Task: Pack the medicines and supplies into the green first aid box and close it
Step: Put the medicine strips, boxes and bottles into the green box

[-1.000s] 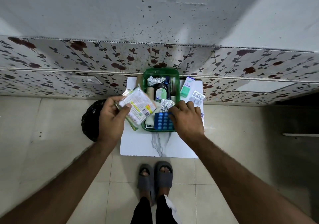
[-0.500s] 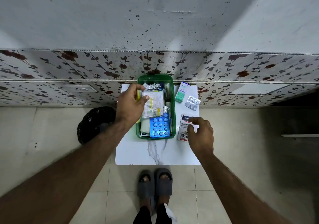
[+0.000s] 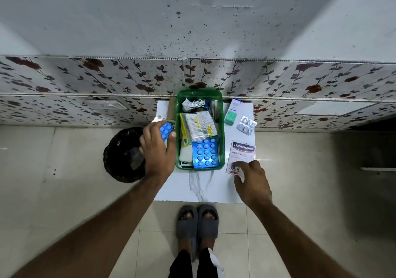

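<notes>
The green first aid box [image 3: 222, 132] stands open on a small white marble-look table [image 3: 201, 189]. It holds a blue pill strip [image 3: 205, 153], a clear packet of printed sachets [image 3: 200, 126], crumpled foil and white gauze. My left hand [image 3: 157, 149] is just left of the box, fingers closing on a second blue pill strip [image 3: 165, 129] lying beside a silver strip. My right hand [image 3: 251, 181] touches the lower edge of a Hansaplast plaster packet [image 3: 241, 153] right of the box, fingers spread, not gripping. A green-and-white carton [image 3: 232, 114] and a silver blister strip [image 3: 246, 125] lie further back.
A black waste bin [image 3: 123, 155] stands on the floor left of the table. A floral-patterned wall panel [image 3: 107, 80] runs behind the table. My feet in grey slippers [image 3: 197, 224] are at the table's near edge on a tiled floor.
My left hand left the sachet packet in the box and moved left onto the second blue strip. My right hand slid down to the lower edge of the plaster packet.
</notes>
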